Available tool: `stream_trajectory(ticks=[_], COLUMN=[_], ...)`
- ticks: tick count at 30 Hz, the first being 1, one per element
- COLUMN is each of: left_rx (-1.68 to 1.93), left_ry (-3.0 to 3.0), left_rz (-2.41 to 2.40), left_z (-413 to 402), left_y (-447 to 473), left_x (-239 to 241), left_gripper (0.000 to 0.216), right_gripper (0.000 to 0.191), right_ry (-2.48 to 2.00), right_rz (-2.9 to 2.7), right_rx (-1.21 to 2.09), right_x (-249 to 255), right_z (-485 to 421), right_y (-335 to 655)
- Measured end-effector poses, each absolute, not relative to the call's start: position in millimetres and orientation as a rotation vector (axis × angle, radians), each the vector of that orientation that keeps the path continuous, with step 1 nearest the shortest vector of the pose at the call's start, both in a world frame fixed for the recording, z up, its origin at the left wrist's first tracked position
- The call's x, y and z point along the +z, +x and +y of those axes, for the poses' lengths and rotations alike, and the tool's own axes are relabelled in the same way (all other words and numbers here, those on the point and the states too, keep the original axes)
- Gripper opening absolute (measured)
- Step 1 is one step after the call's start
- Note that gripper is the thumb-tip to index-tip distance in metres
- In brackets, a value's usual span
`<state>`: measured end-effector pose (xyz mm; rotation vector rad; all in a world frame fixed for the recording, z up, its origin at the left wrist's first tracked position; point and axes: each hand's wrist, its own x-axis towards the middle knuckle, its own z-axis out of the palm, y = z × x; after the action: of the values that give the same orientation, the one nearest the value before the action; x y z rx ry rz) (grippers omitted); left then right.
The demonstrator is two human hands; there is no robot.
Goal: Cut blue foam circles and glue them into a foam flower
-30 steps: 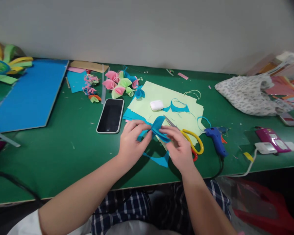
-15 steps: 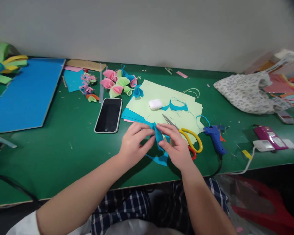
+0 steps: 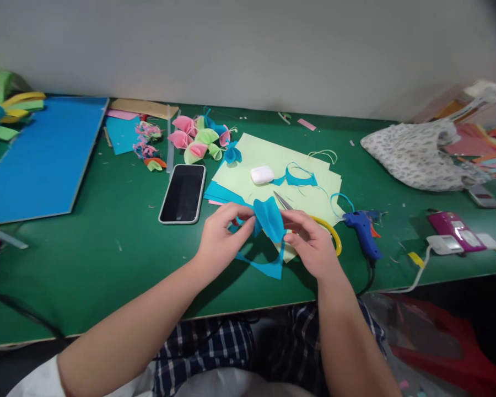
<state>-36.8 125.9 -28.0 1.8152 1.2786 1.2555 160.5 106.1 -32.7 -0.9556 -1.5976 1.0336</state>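
Both hands hold a curled piece of blue paper (image 3: 268, 218) just above the green table (image 3: 107, 259), near its front edge. My left hand (image 3: 221, 237) pinches its left end with thumb and fingers. My right hand (image 3: 312, 245) pinches its right lower edge. A blue paper offcut (image 3: 268, 267) lies under the hands. Yellow-handled scissors (image 3: 326, 229) lie partly hidden behind my right hand, on a stack of light green paper sheets (image 3: 268, 165).
A phone (image 3: 182, 193) lies face up left of the hands. A white earbud case (image 3: 262, 175) and blue scraps rest on the green sheets. A blue glue gun (image 3: 361, 229) lies to the right. Pink and green paper petals (image 3: 198, 140), a blue board (image 3: 41, 160) and a patterned cloth bag (image 3: 417, 157) lie farther off.
The blue paper has been opened out from a tight fold into a wider curled shape and turned up. My right hand has shifted slightly right; the left keeps its pinch.
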Motion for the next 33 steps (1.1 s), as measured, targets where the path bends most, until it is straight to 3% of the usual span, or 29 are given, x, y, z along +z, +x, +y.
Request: stream_trajectory(ticks=[12, 23, 33], left_rx=[1.199, 1.121, 1.139], left_ry=[1.708, 1.551, 1.627], left_rz=[1.183, 1.171, 1.126], left_z=[123.4, 123.7, 123.2], left_y=[-32.7, -33.8, -34.0], left_x=[-22.6, -21.2, -24.4], left_gripper=[0.006, 0.01, 0.007], right_gripper=[0.046, 0.028, 0.025], right_ry=[-0.993, -0.926, -0.94], right_rz=[-1.569, -1.625, -1.551], right_rx=[1.074, 1.055, 1.014], right_x=[-34.5, -28.1, -33.1], right_z=[105.0, 105.2, 106.5], right_y=[154.1, 157.8, 154.8])
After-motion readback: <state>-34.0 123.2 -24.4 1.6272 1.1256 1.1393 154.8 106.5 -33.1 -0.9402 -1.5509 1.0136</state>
